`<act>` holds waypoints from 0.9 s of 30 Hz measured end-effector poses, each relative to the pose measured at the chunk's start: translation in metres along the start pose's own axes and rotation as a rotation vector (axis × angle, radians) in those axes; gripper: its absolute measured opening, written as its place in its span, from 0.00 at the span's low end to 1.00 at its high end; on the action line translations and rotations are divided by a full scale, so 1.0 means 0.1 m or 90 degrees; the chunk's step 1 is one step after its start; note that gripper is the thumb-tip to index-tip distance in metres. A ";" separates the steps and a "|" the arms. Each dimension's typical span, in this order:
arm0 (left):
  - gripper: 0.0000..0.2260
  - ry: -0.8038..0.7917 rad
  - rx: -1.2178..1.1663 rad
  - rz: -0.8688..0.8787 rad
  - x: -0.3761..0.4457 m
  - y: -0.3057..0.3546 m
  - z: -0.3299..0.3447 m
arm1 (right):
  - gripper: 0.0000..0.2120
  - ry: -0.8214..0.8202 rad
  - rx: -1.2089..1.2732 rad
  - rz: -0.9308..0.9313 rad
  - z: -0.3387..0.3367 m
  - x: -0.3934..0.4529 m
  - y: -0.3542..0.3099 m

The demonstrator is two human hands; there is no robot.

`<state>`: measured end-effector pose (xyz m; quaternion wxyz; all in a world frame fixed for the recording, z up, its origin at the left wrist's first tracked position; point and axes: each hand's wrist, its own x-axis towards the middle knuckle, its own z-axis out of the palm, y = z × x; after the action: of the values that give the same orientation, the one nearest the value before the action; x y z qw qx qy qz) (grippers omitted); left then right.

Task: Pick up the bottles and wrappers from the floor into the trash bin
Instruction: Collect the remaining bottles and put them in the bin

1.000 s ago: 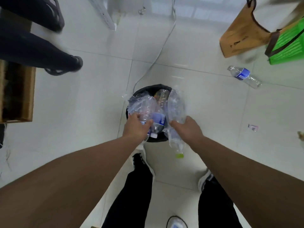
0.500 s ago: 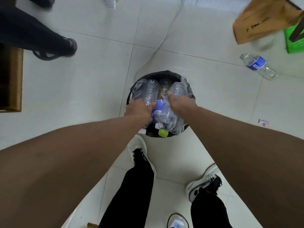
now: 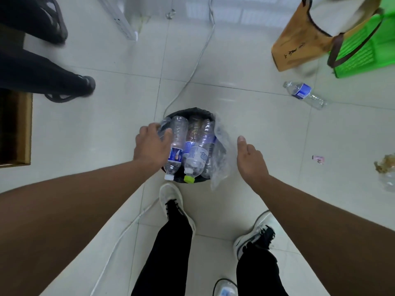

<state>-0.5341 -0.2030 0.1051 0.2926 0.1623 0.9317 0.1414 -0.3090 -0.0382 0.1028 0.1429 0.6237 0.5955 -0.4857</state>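
A black trash bin (image 3: 190, 112) stands on the tiled floor just ahead of my feet, stuffed with clear plastic bottles. A white-capped bottle (image 3: 176, 146) and a green-capped bottle (image 3: 197, 157) stick out toward me, and a clear plastic wrapper (image 3: 222, 161) hangs over the bin's right side. My left hand (image 3: 151, 146) lies against the left bottle with fingers spread, gripping nothing. My right hand (image 3: 249, 161) hovers open to the right of the bin, apart from it. A blue-labelled bottle (image 3: 303, 94) lies on the floor at the right, with a small pink wrapper (image 3: 318, 159) nearer me.
Another person's legs and shoes (image 3: 70, 86) stand at the upper left beside a wooden box (image 3: 23, 129). A brown paper bag (image 3: 299, 41) and a green basket (image 3: 363, 52) sit at the upper right. A white cable (image 3: 192, 69) runs to the bin. Crumpled brown litter (image 3: 385, 165) lies at the right edge.
Both hands have let go of the bottles, which now rest in the bin. My right hand has pulled away to the right and my left hand has opened.
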 end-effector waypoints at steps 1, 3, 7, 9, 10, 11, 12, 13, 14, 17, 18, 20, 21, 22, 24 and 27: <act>0.25 0.004 -0.001 0.009 -0.02 0.05 0.00 | 0.41 0.007 0.016 -0.007 -0.07 -0.03 0.05; 0.24 0.008 -0.004 0.028 -0.05 0.15 0.00 | 0.41 0.030 0.033 -0.013 -0.21 -0.10 0.16; 0.25 -0.004 0.016 0.061 -0.18 0.45 0.09 | 0.38 0.017 0.055 0.002 -0.54 -0.20 0.46; 0.25 -0.010 0.018 0.077 -0.26 0.62 0.17 | 0.37 -0.009 0.086 -0.008 -0.69 -0.25 0.63; 0.26 -0.012 0.023 0.083 -0.29 0.69 0.20 | 0.36 -0.016 0.102 -0.015 -0.75 -0.28 0.71; 0.26 -0.014 0.031 0.090 -0.33 0.76 0.24 | 0.36 -0.017 0.113 -0.022 -0.80 -0.29 0.79; 0.27 -0.017 0.040 0.097 -0.37 0.82 0.27 | 0.36 -0.015 0.118 -0.024 -0.84 -0.31 0.88; 0.28 -0.018 0.051 0.104 -0.41 0.88 0.30 | 0.36 -0.011 0.120 -0.020 -0.88 -0.33 0.96; 0.29 -0.015 0.063 0.111 -0.46 0.93 0.32 | 0.36 -0.006 0.124 -0.013 -0.92 -0.35 1.03; 0.29 -0.015 0.104 0.142 -0.59 1.07 0.32 | 0.36 0.004 0.135 0.010 -1.06 -0.44 1.23; 0.28 -0.022 0.116 0.160 -0.62 1.11 0.30 | 0.36 0.009 0.140 0.013 -1.12 -0.47 1.29; 0.27 -0.034 0.133 0.208 -0.69 1.22 0.28 | 0.36 0.022 0.151 0.013 -1.25 -0.54 1.40; 0.26 -0.035 0.136 0.231 -0.72 1.29 0.28 | 0.36 0.028 0.155 0.014 -1.32 -0.57 1.47; 0.25 -0.031 0.136 0.247 -0.76 1.36 0.28 | 0.36 0.033 0.160 0.017 -1.40 -0.60 1.55; 0.24 -0.019 0.141 0.265 -0.83 1.53 0.34 | 0.37 0.048 0.181 0.024 -1.59 -0.67 1.72; 0.26 -0.022 0.192 0.296 -0.93 1.80 0.49 | 0.37 0.077 0.215 0.054 -1.88 -0.76 2.05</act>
<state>-0.3933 -0.0676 0.1775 0.2407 0.4158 0.8749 0.0620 -0.0330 0.0071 0.1711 0.0205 0.6917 0.4863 -0.5335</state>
